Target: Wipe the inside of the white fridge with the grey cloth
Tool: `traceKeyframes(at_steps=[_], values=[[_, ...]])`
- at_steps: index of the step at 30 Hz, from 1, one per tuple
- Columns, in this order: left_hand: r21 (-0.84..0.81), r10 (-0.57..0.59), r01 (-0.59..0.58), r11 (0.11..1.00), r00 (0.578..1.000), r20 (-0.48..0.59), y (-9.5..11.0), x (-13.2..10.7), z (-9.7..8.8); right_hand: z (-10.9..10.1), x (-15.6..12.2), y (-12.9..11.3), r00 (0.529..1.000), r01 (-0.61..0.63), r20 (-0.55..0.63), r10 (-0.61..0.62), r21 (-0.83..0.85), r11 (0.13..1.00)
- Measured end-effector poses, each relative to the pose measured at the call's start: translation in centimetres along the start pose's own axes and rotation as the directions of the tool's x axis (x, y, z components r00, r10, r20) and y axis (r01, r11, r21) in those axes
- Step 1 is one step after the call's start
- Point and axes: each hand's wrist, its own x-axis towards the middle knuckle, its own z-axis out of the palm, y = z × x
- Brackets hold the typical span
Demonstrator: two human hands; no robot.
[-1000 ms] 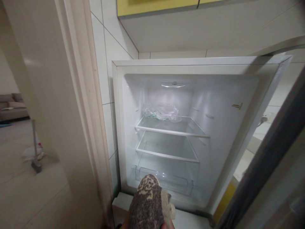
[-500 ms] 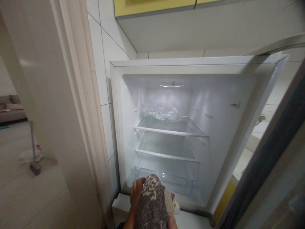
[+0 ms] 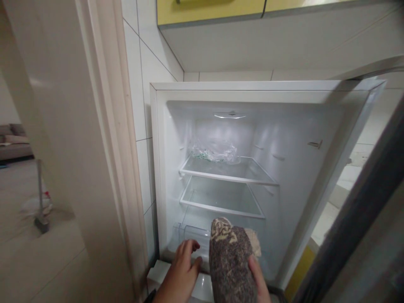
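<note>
A folded brown cloth (image 3: 232, 261) with a cream pattern, towel-like, stands up in front of the open fridge (image 3: 303, 202). My right hand (image 3: 259, 280) grips it along its right side; the lower part of that hand is cut off by the frame. To the left, my left hand (image 3: 183, 269) is off the cloth, its fingers curved and apart with nothing between them. Behind both hands is the clear drawer (image 3: 192, 232) at the fridge bottom, partly hidden by the cloth.
Glass shelves (image 3: 221, 195) cross the fridge, and a crumpled clear plastic bag (image 3: 214, 151) lies on the upper one. The dark-edged fridge door (image 3: 356, 202) stands open at right. A door frame (image 3: 116, 147) rises at left. Yellow cabinets (image 3: 211, 10) hang overhead.
My left hand has let go of the cloth and come away from it on the left. The cloth, in my right hand, has moved right and slightly up.
</note>
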Motion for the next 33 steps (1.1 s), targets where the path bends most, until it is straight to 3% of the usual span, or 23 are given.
traceKeyframes(at_steps=[2, 4, 5, 7, 8, 9, 10, 11, 12, 14, 16, 18, 21, 24, 28, 33], values=[[0.098, 0.022, -0.025, 0.995, 0.999, 0.029, -1.0, 0.0, 0.0, 0.6, 1.7, -3.3, 0.994, 0.107, -0.003, -0.107, -0.02, 0.994], [0.167, 0.044, -0.051, 0.985, 0.998, 0.049, -1.7, -0.1, -0.2, 1.7, 3.3, -7.6, 0.941, 0.339, 0.018, -0.339, -0.121, 0.933], [0.196, 0.07, -0.079, 0.977, 0.996, 0.051, -2.0, -0.1, -0.5, 2.4, 3.9, -10.0, 0.855, 0.516, 0.058, -0.516, -0.207, 0.831], [0.275, 0.174, -0.168, 0.947, 0.985, 0.005, -2.4, -0.2, -1.6, 4.5, 5.1, -14.9, 0.569, 0.792, 0.215, -0.794, -0.4, 0.46], [0.333, 0.254, -0.224, 0.916, 0.966, -0.047, -2.4, -0.1, -2.5, 5.8, 5.7, -17.1, 0.42, 0.841, 0.298, -0.857, -0.483, 0.244], [0.401, 0.346, -0.276, 0.873, 0.931, -0.114, -2.3, 0.0, -3.6, 7.3, 6.3, -19.1, 0.308, 0.842, 0.39, -0.868, -0.537, 0.058], [0.477, 0.445, -0.315, 0.821, 0.876, -0.186, -2.0, 0.1, -5.0, 8.9, 6.8, -20.8, 0.244, 0.823, 0.486, -0.839, -0.561, -0.085], [0.551, 0.538, -0.338, 0.763, 0.805, -0.251, -1.6, 0.3, -6.5, 10.7, 7.5, -22.0, 0.218, 0.801, 0.582, -0.784, -0.565, -0.198], [0.621, 0.624, -0.35, 0.701, 0.724, -0.295, -1.1, 0.6, -8.2, 12.5, 8.2, -22.9, 0.211, 0.778, 0.671, -0.711, -0.556, -0.293], [0.733, 0.743, -0.341, 0.588, 0.587, -0.322, 0.3, 1.1, -11.6, 16.4, 9.8, -23.3, 0.253, 0.726, 0.813, -0.525, -0.518, -0.453], [0.818, 0.803, -0.272, 0.508, 0.493, -0.335, 1.8, 1.6, -14.7, 20.1, 11.7, -22.6, 0.302, 0.672, 0.897, -0.322, -0.44, -0.595], [0.855, 0.816, -0.172, 0.489, 0.437, -0.379, 2.8, 2.0, -16.9, 23.2, 13.9, -21.3, 0.353, 0.636, 0.924, -0.146, -0.352, -0.687], [0.84, 0.798, -0.149, 0.522, 0.433, -0.419, 2.5, 2.6, -18.4, 26.4, 17.3, -19.9, 0.428, 0.605, 0.904, -0.011, -0.295, -0.739], [0.859, 0.807, -0.15, 0.49, 0.451, -0.382, 0.6, 3.2, -18.4, 27.9, 20.9, -19.5, 0.475, 0.591, 0.88, 0.007, -0.313, -0.744], [0.9, 0.832, -0.05, 0.434, 0.406, -0.379, -1.4, 4.1, -17.9, 28.6, 25.7, -19.9, 0.518, 0.555, 0.855, -0.034, -0.366, -0.747], [0.892, 0.837, -0.059, 0.449, 0.376, -0.397, -1.9, 4.6, -17.9, 28.4, 31.6, -20.6, 0.627, 0.46, 0.771, -0.116, -0.485, -0.744]])
